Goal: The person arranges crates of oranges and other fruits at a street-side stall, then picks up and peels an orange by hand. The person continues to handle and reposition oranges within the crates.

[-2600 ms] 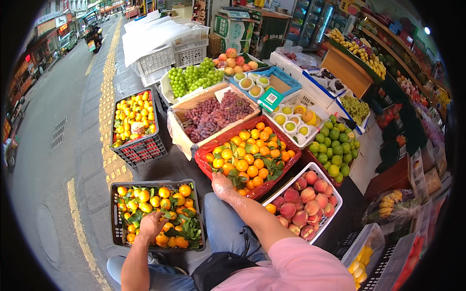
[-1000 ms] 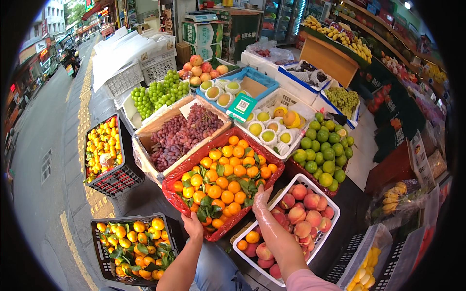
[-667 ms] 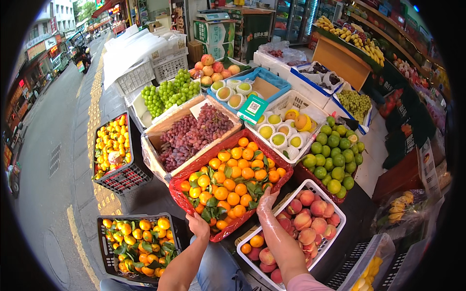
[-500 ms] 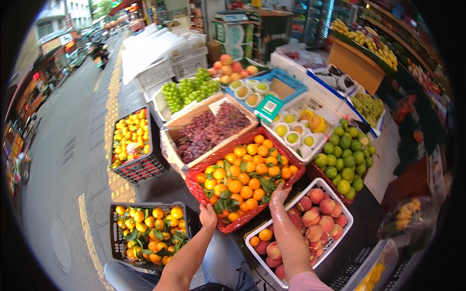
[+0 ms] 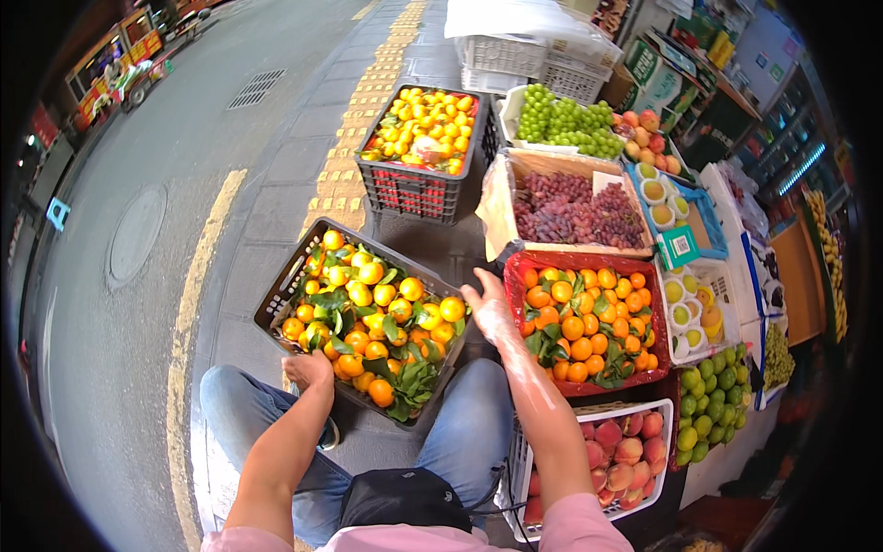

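A black plastic crate (image 5: 274, 287) of leafy orange mandarins (image 5: 368, 317) stands on the pavement in front of my knees. At the crate's near left edge, my left hand (image 5: 309, 371) has its fingers bent against the rim, partly hidden. My right hand (image 5: 489, 304) is open, thumb and fingers apart, between the crate's right side and a red-lined box (image 5: 508, 304) of mandarins. It holds nothing. Just below my right forearm lies a white crate (image 5: 664, 488) of peaches (image 5: 630, 451).
Beyond stands another black crate (image 5: 409, 191) of yellow-orange fruit. A wooden box (image 5: 501, 198) of red grapes (image 5: 575, 212), green grapes (image 5: 561, 120), wrapped fruit and a pile of limes (image 5: 708, 405) fill the right. A road (image 5: 230, 138) with a parked cart (image 5: 133, 83) lies left.
My view has swung left toward the street. Both hands have left the red-lined mandarin box and moved to the black crate, the left at its rim, the right near its right side.
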Motion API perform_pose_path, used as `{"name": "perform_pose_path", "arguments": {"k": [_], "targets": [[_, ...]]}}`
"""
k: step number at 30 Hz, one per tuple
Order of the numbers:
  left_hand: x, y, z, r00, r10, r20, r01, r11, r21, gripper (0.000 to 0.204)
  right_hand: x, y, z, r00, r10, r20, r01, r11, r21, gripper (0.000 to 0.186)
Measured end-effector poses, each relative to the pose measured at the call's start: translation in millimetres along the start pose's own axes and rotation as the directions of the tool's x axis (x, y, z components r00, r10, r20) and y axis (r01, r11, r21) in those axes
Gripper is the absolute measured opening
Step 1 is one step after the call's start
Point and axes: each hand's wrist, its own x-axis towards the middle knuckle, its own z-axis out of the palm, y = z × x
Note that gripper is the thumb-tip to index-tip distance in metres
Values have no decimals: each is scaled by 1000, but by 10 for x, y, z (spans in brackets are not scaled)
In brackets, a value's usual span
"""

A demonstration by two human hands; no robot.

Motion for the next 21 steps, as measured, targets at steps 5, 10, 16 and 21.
{"name": "perform_pose_path", "arguments": {"k": [5,10,16,21], "targets": [[104,-249,79,991,85,100,-81,996,-48,37,136,72,616,964,113,239,72,757,-649,57],[277,-191,174,991,129,-24,-130,991,-20,27,-150,153,586,968,76,238,78,814,-576,64],[882,-72,193,945,318,74,-324,942,89,25,-849,54,532,912,140,385,59,885,-463,86],[1111,174,-63,911,201,360,-240,969,66,37,-1220,-262,399,799,260,542,-13,909,-417,88]]}}
